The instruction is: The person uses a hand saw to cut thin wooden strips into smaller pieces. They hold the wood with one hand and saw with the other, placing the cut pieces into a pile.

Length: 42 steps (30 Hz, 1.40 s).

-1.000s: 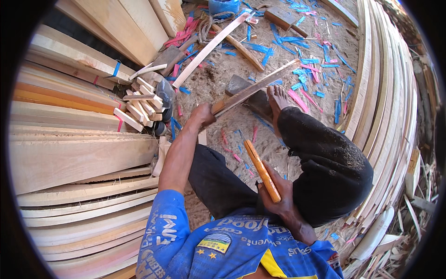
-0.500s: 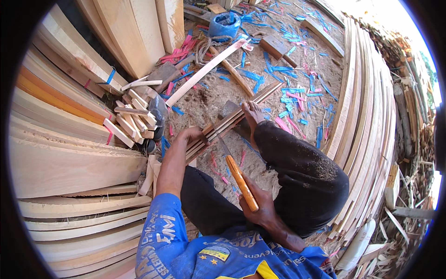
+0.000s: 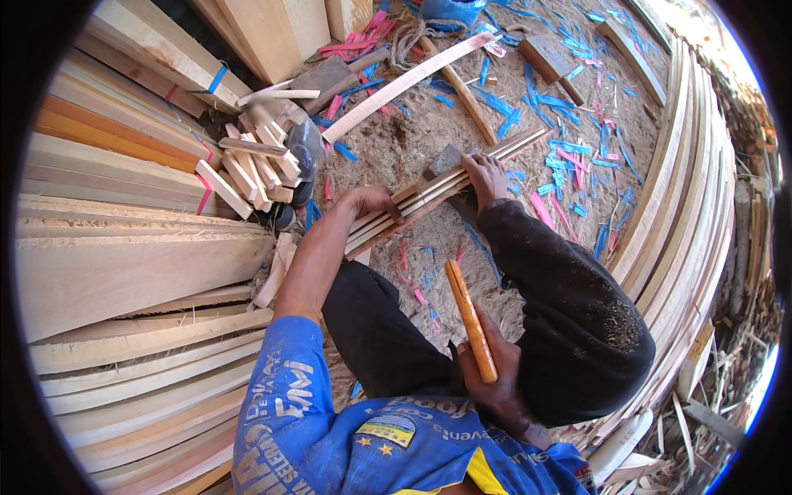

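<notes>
A bundle of thin wooden strips (image 3: 437, 188) lies aslant in front of me. My left hand (image 3: 367, 206) is closed around its nearer end. Pressing on the strips farther along is my bare foot (image 3: 487, 177), beside a dark block (image 3: 445, 161) that sits under them. My right hand (image 3: 492, 363) grips the long wooden handle of a saw (image 3: 473, 322). Its narrow blade, blurred and seen nearly edge-on, reaches up to the strips between my left hand and the foot. How deep the blade sits in the wood cannot be made out.
Stacked boards (image 3: 140, 276) line the left side, with short offcuts (image 3: 260, 165) piled by them. Long curved strips (image 3: 672, 190) run down the right. A pale slat (image 3: 404, 82), a wooden block (image 3: 549, 62) and blue and pink ribbon scraps (image 3: 569, 161) lie on the sandy ground.
My right hand has drawn the saw handle back toward me, away from the strips. My left hand and foot stay on the bundle; the whole view has shifted a little.
</notes>
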{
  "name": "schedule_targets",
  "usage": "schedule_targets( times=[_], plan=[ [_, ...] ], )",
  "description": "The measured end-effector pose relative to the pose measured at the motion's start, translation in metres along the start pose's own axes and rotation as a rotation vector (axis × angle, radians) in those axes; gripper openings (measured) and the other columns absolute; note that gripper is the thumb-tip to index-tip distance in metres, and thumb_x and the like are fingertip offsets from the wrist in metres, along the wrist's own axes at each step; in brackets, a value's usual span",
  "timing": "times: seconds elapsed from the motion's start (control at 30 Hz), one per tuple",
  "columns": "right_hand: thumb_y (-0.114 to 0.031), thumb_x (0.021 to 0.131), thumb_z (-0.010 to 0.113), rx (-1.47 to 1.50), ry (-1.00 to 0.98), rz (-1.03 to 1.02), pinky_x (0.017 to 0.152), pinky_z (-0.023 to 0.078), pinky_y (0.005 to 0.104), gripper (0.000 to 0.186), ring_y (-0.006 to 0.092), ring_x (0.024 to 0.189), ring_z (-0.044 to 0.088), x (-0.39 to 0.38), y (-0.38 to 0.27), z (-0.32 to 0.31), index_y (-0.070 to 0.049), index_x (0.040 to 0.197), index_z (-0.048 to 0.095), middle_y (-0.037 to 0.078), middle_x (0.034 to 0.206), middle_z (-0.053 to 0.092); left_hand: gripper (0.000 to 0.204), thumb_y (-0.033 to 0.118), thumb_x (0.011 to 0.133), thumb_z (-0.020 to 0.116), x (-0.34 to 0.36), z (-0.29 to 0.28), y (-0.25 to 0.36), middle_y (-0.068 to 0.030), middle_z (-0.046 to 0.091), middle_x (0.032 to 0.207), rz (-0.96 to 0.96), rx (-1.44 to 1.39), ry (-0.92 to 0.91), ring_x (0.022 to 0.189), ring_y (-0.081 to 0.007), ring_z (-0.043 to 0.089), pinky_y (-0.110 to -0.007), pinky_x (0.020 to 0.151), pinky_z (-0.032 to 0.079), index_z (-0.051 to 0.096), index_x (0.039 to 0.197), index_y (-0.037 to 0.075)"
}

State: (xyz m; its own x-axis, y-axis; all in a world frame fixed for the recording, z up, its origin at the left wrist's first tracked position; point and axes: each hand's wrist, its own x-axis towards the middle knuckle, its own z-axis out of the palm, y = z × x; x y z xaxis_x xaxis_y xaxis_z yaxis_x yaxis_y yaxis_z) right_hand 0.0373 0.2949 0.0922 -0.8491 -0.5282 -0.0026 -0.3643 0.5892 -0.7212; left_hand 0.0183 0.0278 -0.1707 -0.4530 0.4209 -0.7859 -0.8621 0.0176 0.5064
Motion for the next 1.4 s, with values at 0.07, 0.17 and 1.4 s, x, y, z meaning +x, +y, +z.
schedule_targets(
  times=[0.07, 0.17, 1.4],
  plan=[
    [-0.007, 0.082, 0.065, -0.174, 0.073, 0.017, 0.069, 0.053, 0.0359, 0.061, 0.027, 0.077, 0.069, 0.056, 0.021, -0.009, -0.008, 0.141, 0.049, 0.021, 0.09, 0.067, 0.039, 0.003, 0.072, 0.077, 0.017, 0.012, 0.034, -0.0195, 0.071, 0.091, 0.047, 0.054, -0.053, 0.078, -0.0286, 0.072, -0.043, 0.072, 0.06, 0.063, 0.108, -0.006],
    [-0.007, 0.082, 0.065, -0.28, 0.009, 0.058, 0.069, 0.052, 0.036, 0.061, 0.0273, 0.077, 0.068, 0.107, 0.047, 0.006, -0.008, 0.141, 0.049, 0.021, 0.09, 0.067, 0.039, 0.004, 0.072, 0.077, 0.0, 0.016, 0.03, -0.0195, 0.071, 0.089, 0.03, 0.047, -0.002, 0.076, -0.0284, 0.072, -0.043, 0.07, 0.06, 0.063, 0.107, -0.006],
    [-0.006, 0.081, 0.063, 0.352, 0.054, 0.26, 0.068, 0.052, 0.0371, 0.062, 0.0307, 0.075, 0.068, -0.143, 0.005, -0.035, -0.007, 0.141, 0.049, 0.022, 0.089, 0.066, 0.051, 0.035, 0.078, 0.071, -0.041, 0.089, 0.029, -0.02, 0.07, 0.081, 0.247, 1.348, 0.929, 0.078, -0.038, 0.07, -0.05, 0.069, 0.056, 0.06, 0.125, 0.019]
  ],
)
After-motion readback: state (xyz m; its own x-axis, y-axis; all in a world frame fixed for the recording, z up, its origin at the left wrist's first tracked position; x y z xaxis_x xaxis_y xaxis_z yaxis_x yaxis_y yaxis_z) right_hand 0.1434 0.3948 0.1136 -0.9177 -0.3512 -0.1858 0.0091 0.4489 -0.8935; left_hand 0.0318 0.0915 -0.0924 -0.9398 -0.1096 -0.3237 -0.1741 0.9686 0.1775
